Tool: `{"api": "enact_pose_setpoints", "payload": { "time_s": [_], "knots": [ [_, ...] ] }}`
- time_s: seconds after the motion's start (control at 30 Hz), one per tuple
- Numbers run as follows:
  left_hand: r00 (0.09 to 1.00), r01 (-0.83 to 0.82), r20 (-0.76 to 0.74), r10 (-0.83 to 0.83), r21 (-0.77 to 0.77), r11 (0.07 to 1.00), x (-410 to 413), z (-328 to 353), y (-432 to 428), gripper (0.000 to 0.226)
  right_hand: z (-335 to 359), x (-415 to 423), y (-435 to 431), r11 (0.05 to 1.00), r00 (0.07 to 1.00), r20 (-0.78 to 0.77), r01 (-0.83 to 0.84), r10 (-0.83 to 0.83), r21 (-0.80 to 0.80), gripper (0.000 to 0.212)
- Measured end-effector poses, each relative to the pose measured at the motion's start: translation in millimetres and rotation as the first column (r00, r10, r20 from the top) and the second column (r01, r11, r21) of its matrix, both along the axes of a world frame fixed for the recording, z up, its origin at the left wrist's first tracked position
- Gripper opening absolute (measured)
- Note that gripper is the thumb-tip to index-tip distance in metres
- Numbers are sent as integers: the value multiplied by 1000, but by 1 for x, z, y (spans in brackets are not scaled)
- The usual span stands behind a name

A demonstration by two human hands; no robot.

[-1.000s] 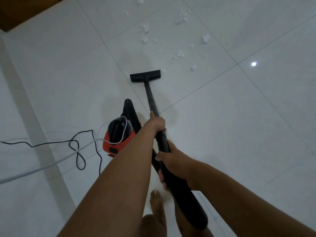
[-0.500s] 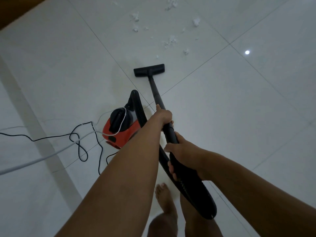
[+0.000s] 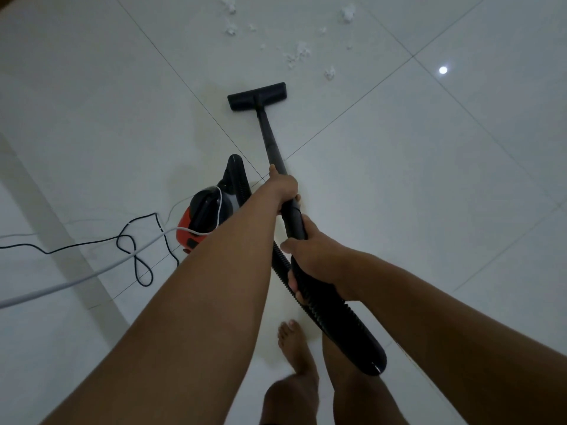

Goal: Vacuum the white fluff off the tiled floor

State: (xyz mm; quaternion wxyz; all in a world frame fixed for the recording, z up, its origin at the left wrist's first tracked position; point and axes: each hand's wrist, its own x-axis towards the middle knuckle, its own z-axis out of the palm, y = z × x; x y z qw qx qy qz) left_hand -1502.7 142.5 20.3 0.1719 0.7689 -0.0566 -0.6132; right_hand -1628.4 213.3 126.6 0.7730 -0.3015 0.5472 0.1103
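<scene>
Two hands grip the black vacuum wand [image 3: 270,139] as we stand barefoot on the white tiled floor [image 3: 429,185]. Our left hand [image 3: 283,191], farther along the tube, has its fingers curled right round it. Our right hand [image 3: 316,256], nearer, wraps the thicker handle end where the ribbed hose [image 3: 337,320] joins, with the thumb lying across the top.

The flat floor nozzle [image 3: 257,96] rests on the tiles at far centre, just short of the white fluff [image 3: 299,55]. The fluff lies scattered in small clumps beyond the nozzle and to its right, none of it touching the head.

The red-and-black canister vacuum [image 3: 202,216] sits on the floor left of the wand, partly hidden behind our left forearm. A black power cord [image 3: 92,243] loops over the tiles to its left. A white cable [image 3: 61,285] drapes over the canister and runs off the left edge.

One bare foot [image 3: 294,345] shows near the bottom, below the hose. A bright light reflection [image 3: 443,70] glints on the far right tile.
</scene>
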Motion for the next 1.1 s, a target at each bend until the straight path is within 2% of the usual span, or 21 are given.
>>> {"api": "enact_pose_setpoints", "payload": {
  "time_s": [0.27,0.4,0.53,0.63,0.8,1.0,1.1],
  "knots": [
    [997,-67,-26,66,-29,997,10,-2,2,68,-3,14,5,1000,999,-42,7,-7,5,57],
    [1000,-16,14,17,-20,1000,13,-3,9,67,1,18,15,1000,999,-40,11,-12,-18,52],
    [980,132,165,-112,-111,985,14,-10,12,66,4,18,17,1000,999,-37,10,-11,-14,50],
    [965,190,204,-167,-97,977,14,-12,11,65,5,16,16,999,999,-35,-28,27,-31,49],
    [964,201,194,-182,-79,976,11,-11,9,63,4,16,15,999,997,-68,-20,18,-30,44],
    [971,165,188,-147,-83,983,8,-13,9,65,4,16,17,987,991,-122,-76,59,-144,47],
    [967,155,214,-135,-79,985,6,-17,8,66,0,15,17,987,990,-136,-65,45,-147,46]
  ]
}}
